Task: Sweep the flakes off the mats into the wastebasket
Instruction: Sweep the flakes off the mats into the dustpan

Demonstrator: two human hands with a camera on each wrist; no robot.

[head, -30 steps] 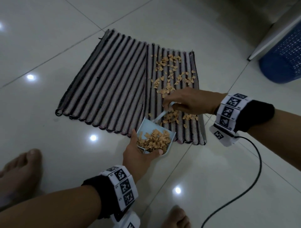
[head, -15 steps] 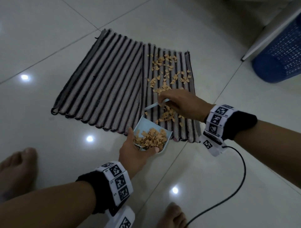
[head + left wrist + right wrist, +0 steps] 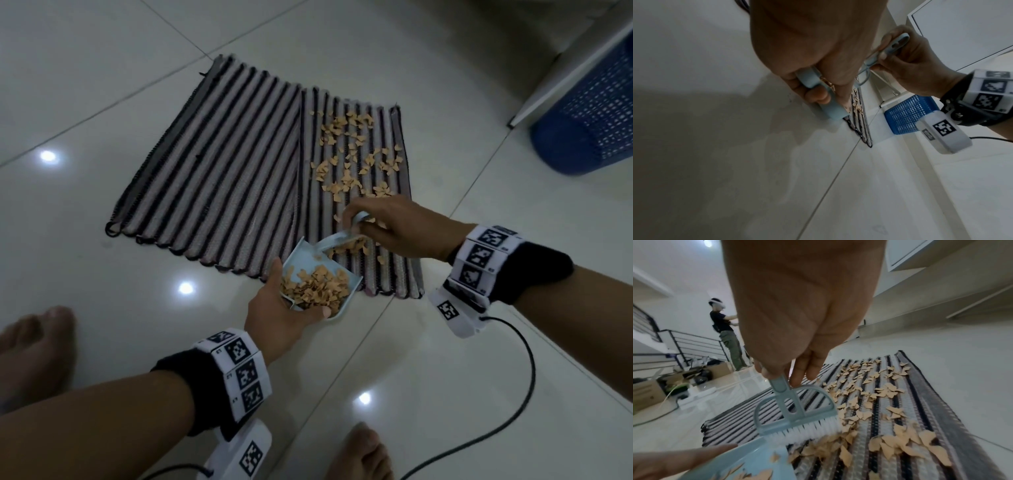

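While the left hand [image 3: 277, 315] grips it, the dustpan [image 3: 308, 260] holds tan flakes [image 3: 317, 287].

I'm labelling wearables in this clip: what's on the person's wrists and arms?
Both forearms are bare, without sleeves. Each wrist carries a black cuff wrapped by a white band of square black-and-white markers, plus a white tagged camera box underneath. A black cable trails from the right box.

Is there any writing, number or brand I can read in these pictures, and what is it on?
Nothing is readable.
Left wristband: black-and-white square codes with tiny digits beside them, too small to read.
Right wristband: square codes only.
Dustpan, brush, wastebasket, mats: no text visible.
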